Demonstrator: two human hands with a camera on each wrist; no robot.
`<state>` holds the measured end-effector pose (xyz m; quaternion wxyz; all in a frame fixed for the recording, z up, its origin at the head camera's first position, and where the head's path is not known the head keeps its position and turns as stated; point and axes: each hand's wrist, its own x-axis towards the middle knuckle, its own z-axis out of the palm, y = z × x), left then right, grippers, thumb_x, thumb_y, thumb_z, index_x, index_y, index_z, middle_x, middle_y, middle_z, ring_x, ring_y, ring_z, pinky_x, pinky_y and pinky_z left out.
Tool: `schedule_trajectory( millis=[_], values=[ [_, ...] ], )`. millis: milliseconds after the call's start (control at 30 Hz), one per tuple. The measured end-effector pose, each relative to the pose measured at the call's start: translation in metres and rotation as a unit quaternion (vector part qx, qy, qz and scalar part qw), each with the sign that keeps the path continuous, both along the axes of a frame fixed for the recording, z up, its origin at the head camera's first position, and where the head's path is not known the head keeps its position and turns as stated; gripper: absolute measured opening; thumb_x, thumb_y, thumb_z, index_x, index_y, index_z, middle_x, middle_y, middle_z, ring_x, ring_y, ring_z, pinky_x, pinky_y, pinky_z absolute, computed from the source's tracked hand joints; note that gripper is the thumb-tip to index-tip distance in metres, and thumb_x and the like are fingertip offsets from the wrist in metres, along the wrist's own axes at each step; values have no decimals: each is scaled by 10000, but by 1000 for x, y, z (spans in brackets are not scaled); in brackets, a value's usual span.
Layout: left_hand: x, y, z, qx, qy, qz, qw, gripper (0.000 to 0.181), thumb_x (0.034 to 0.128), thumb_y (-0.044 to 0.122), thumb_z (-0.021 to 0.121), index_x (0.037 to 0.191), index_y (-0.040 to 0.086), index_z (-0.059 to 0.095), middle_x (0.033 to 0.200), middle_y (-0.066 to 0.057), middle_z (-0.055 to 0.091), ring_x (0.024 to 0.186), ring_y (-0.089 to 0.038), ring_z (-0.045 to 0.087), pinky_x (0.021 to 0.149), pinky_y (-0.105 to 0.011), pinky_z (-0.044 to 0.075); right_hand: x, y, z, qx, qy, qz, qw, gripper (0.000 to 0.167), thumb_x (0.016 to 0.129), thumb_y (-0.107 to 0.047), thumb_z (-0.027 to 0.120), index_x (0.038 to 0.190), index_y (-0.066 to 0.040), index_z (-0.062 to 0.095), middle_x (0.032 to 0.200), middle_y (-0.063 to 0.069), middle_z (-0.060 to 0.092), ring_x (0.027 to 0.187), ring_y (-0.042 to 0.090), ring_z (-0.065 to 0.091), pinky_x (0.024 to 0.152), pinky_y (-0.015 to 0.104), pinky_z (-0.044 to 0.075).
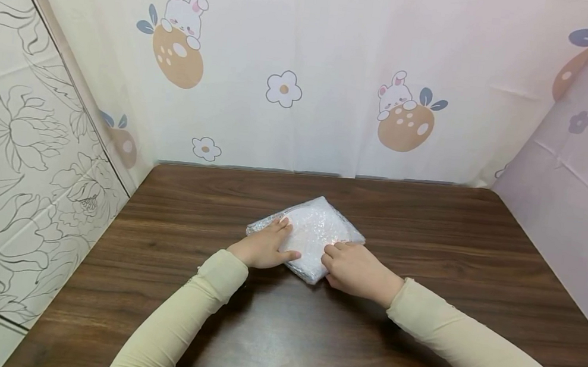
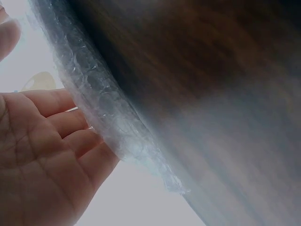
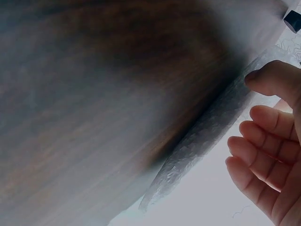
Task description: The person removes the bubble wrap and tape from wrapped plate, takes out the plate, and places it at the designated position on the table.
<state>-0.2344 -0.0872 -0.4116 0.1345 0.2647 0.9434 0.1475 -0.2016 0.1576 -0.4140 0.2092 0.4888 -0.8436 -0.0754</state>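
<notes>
A flat, squarish packet in clear bubble wrap (image 1: 316,225), white inside, lies on the table with one corner toward the person. My left hand (image 1: 264,245) rests on its left side, fingers spread and thumb apart; the left wrist view shows that palm (image 2: 42,155) with the fingertips at the wrap's edge (image 2: 101,94). At the packet's near right edge is my right hand (image 1: 357,269), its fingers bent over the top. In the right wrist view, this hand (image 3: 273,141) has its thumb against the wrapped edge (image 3: 202,136), apart from the loosely bent fingers.
The dark wooden table (image 1: 278,337) extends around the packet. Behind it hangs a pale curtain (image 1: 335,44) with rabbit and flower prints; a flower-patterned panel (image 1: 20,131) stands at the left. A small black object (image 3: 293,21) shows at the right wrist view's top right.
</notes>
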Motion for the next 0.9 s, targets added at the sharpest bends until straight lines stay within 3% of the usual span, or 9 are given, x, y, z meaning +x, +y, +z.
schedule_trajectory(
  millis=[400,900],
  values=[
    [-1,0,-2,4,11,-33,10000,816,984,544,469,1532,-20,253,1621,-193,176,1525,-314,119,1241,-420,171,-3,5,-4,-188,274,454,9984,191,732,-126,738,660,-143,563,648,-30,491,579,151,515,558,271,458],
    [-2,-1,-2,10,-52,-36,10000,817,986,542,467,1539,-14,238,1623,-192,169,1528,-321,95,1245,-420,154,-1,12,0,-396,-213,596,9972,215,752,-85,757,675,-151,567,674,-47,501,600,119,514,566,231,446]
  ],
)
